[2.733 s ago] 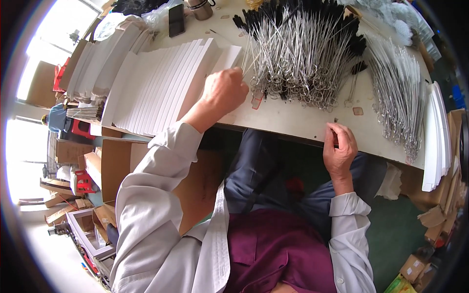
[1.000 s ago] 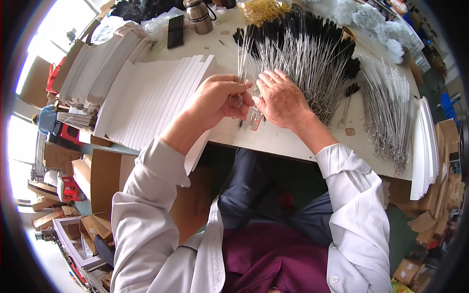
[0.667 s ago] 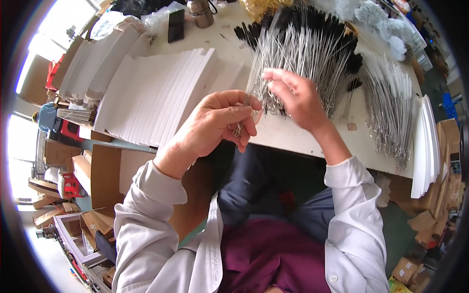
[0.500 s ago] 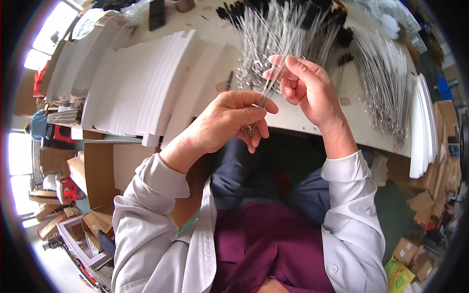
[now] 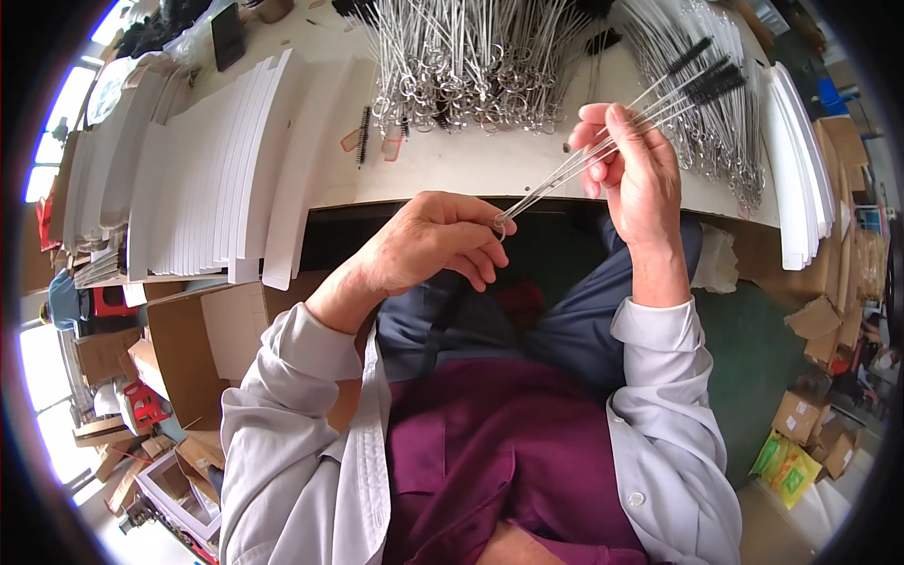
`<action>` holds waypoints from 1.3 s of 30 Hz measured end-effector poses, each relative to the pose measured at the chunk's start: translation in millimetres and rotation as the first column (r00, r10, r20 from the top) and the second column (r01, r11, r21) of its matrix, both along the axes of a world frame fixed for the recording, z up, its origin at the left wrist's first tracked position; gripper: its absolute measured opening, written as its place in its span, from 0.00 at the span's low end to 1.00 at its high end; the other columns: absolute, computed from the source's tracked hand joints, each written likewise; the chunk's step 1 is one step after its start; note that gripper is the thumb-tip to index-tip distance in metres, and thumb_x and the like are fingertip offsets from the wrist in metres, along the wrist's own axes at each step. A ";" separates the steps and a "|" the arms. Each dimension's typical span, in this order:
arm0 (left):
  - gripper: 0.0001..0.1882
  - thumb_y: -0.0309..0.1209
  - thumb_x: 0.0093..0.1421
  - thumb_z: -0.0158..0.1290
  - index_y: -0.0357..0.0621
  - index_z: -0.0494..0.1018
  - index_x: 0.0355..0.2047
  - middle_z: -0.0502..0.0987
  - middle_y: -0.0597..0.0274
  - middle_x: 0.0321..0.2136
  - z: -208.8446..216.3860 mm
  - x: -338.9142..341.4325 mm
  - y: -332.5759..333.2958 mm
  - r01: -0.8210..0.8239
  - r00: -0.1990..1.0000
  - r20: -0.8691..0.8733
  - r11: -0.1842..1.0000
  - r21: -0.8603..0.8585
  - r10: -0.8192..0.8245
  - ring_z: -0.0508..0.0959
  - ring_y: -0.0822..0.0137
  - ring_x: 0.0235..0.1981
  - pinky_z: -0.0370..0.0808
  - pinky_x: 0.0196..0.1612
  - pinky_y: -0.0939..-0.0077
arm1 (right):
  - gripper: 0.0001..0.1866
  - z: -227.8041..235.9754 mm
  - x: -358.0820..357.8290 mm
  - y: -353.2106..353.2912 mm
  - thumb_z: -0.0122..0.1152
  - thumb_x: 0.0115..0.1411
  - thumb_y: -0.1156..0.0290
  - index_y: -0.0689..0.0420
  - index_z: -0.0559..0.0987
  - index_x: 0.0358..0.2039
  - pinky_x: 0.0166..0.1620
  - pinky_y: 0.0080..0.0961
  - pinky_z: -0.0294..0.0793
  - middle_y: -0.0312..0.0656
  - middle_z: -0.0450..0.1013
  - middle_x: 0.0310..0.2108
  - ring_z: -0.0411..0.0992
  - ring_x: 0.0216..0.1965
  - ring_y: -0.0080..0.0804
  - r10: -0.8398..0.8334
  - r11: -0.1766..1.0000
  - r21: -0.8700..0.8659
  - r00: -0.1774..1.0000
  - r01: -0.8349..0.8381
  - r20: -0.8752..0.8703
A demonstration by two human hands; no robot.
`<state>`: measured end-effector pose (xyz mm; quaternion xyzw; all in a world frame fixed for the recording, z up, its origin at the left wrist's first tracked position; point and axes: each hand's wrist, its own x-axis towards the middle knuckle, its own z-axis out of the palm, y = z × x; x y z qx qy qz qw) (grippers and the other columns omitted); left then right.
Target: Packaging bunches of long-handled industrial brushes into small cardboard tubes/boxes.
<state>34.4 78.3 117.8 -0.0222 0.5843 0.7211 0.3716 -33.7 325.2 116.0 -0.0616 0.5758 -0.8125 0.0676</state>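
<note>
while several wire brushes (image 5: 559, 177) are pinched at their ringed ends by the left hand (image 5: 428, 247) near the frame's centre, they are pinched midway by the right hand (image 5: 644, 184), upper right.

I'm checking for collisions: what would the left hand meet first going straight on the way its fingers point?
Beyond the brushes it grips, the left hand would probably meet the right hand, near the wrist, though depth is unclear and it might pass underneath.

- Left hand (image 5: 438, 243) pinches brushes (image 5: 565, 173) by their ringed ends.
- Right hand (image 5: 633, 174) holds their shafts.
- Brush pile (image 5: 476, 80) lies on the table (image 5: 461, 172).
- White card (image 5: 202, 179) lies at left.
</note>
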 end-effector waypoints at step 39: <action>0.13 0.34 0.73 0.52 0.35 0.76 0.36 0.79 0.62 0.24 -38.6 5.8 89.6 0.159 0.986 -0.069 0.984 0.074 -0.154 0.81 0.71 0.28 0.78 0.34 0.78 | 0.22 -37.8 47.2 37.3 0.48 0.77 0.54 0.63 0.79 0.44 0.34 0.25 0.78 0.38 0.74 0.28 0.71 0.26 0.23 -0.426 0.896 -0.118 0.904 0.428 0.044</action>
